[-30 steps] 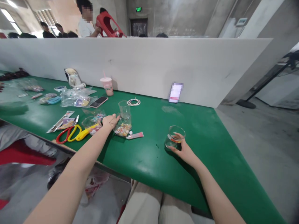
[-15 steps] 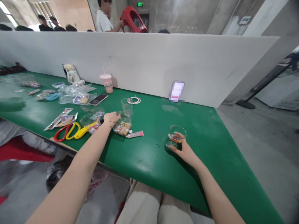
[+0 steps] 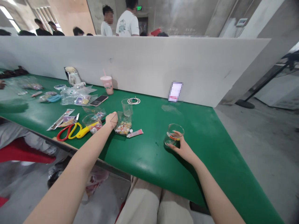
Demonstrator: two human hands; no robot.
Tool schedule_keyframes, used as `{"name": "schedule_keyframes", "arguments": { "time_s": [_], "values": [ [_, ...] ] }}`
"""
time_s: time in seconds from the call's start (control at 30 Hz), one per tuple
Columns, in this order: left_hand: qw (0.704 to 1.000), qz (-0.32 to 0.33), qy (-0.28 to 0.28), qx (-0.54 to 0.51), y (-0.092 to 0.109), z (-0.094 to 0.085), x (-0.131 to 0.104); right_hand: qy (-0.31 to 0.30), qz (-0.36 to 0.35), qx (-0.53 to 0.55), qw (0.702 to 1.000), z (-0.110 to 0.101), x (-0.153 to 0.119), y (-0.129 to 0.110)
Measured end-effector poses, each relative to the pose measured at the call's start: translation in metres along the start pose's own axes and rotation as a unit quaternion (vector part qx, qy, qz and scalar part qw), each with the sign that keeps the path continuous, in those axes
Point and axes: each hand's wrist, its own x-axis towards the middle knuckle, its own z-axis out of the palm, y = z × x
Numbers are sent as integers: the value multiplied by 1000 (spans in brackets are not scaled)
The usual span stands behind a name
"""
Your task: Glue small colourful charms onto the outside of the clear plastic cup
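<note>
My right hand (image 3: 178,144) is wrapped round a clear glass (image 3: 167,140) standing on the green table, with a band of orange and red bits near its rim. At the left edge of a clear bag of mixed beads (image 3: 123,127) is my left hand (image 3: 112,119), its fingers curled in and partly hidden, a fold of the plastic lying over it. Just behind that bag stands a clear plastic cup (image 3: 127,108). A small pink-and-silver tube (image 3: 135,133) lies in front, its white cap (image 3: 131,131) beside it.
Red-handled and yellow-handled scissors (image 3: 70,132), a yellow-handled tool (image 3: 85,130) and more bead bags (image 3: 98,115) lie left. Behind are a dark phone (image 3: 99,100), a pink drink cup (image 3: 107,85) and a white coil (image 3: 134,100). A lit phone (image 3: 175,92) leans on the partition (image 3: 140,65).
My left hand's fingers have curled in at the bag's edge. My right hand stays round the glass. Beyond the partition, people have moved and the red stool is lower.
</note>
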Motion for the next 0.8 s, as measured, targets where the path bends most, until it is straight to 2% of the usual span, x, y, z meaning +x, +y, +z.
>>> {"name": "schedule_keyframes", "arguments": {
  "time_s": [0.37, 0.57, 0.67, 0.8],
  "values": [
    [1000, 9, 6, -17, 1, 2, 1, 5, -12, -1, 1000, 0, 0, 2],
    [999, -4, 34, -29, 3, 2, -3, 0, 2, -5, 1000, -1, 0, -1],
    [997, -15, 55, -44, 2, -12, 0, 1, 1, -3, 1000, -1, 1, -1],
    [992, -24, 95, -79, -20, -56, 19, -1, 3, -6, 1000, -1, 1, 3]
  ]
}}
